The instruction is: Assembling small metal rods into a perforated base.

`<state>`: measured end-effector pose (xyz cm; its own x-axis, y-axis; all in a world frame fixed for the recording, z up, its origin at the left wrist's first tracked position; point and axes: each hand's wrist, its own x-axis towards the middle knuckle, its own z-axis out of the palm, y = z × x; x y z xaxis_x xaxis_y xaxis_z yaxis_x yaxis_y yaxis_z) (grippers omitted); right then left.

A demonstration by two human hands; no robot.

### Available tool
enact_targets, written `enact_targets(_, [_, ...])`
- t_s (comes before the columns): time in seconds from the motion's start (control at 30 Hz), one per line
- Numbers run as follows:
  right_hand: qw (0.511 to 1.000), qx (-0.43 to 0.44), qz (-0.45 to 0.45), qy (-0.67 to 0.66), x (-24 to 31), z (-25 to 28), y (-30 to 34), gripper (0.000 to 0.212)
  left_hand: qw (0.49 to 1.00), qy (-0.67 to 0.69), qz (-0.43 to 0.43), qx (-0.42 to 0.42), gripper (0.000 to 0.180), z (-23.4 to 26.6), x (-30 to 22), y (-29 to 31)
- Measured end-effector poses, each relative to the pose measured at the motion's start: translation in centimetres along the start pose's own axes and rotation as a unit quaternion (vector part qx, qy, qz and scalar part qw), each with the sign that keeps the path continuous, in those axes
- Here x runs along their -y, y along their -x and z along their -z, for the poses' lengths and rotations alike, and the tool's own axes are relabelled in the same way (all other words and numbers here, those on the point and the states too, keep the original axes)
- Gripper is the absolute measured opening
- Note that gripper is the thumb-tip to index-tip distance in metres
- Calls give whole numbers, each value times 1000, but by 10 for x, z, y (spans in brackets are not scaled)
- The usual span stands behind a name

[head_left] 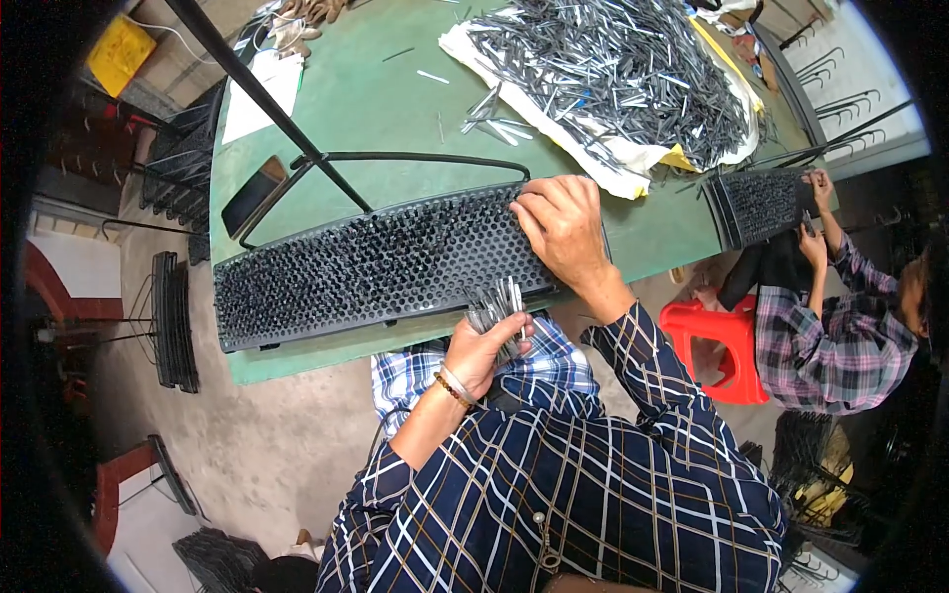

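A long black perforated tray (pixel 499 247) lies across the near edge of the table. Dark pieces stick up from most of its holes, while bare holes show toward its right end. Just below that end, my left hand (pixel 476 354) is closed around a bunch of thin grey metal strips (pixel 502 301). My right hand (pixel 565 229) rests at the tray's right end, its fingers curled down onto the far corner. Whatever the fingertips may pinch is hidden.
A large heap of metal strips (pixel 633 79) lies on a white sack (pixel 625 185) on the green table (pixel 395 99). A black rod frame (pixel 321 158) rises behind the tray. At right, a co-worker works on another black tray (pixel 761 206) beside a red stool (pixel 732 331).
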<state>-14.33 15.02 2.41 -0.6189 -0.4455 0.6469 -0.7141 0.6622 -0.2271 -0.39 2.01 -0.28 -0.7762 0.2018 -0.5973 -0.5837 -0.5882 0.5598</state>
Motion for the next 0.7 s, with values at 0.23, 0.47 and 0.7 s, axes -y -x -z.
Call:
enact_targets(0.23, [999, -2, -20, -43, -5, 0, 6, 9, 1000, 14, -8, -4, 13, -2, 1, 0])
enact_targets(0.47, [998, 22, -39, -35, -3, -2, 6, 11, 1000, 2, 3, -14, 15, -4, 0, 1])
enact_targets(0.7, [909, 168, -243, -295, 8, 27, 13, 15, 998, 25, -50, -32, 14, -4, -3, 3])
